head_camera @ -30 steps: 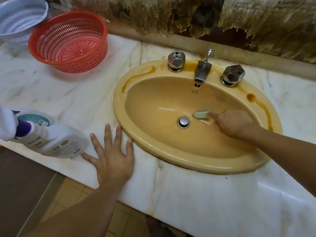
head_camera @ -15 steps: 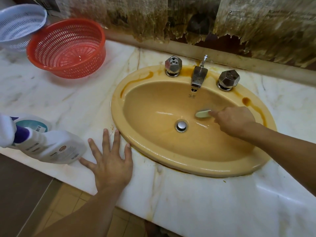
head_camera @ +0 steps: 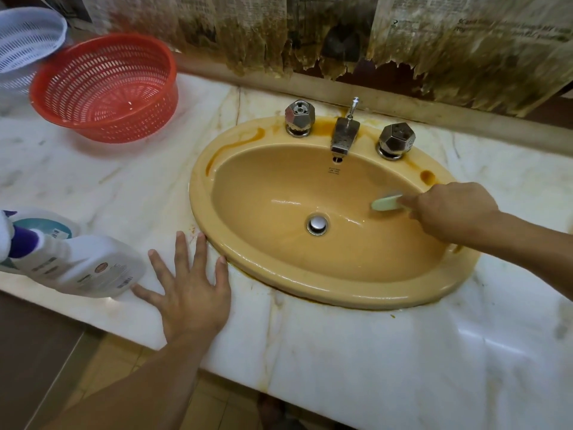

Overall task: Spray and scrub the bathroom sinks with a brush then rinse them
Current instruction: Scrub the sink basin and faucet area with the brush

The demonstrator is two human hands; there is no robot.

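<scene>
1 marble counter (head_camera: 372,352) holds the yellow sink (head_camera: 198,187), spray bottle (head_camera: 83,265) lying near left. Left hand (head_camera: 192,293) rests flat, fingers spread, beside the rim. Right hand (head_camera: 449,212) grips the brush (head_camera: 386,203), shifted right from beside the drain (head_camera: 317,224) onto the basin's right wall: scrubbing progresses, rinse pending.

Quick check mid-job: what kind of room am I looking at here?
Most likely a run-down bathroom: a yellow oval sink with a metal faucet is set into a marble countertop, and stained, peeling newspaper hangs behind it.
</scene>
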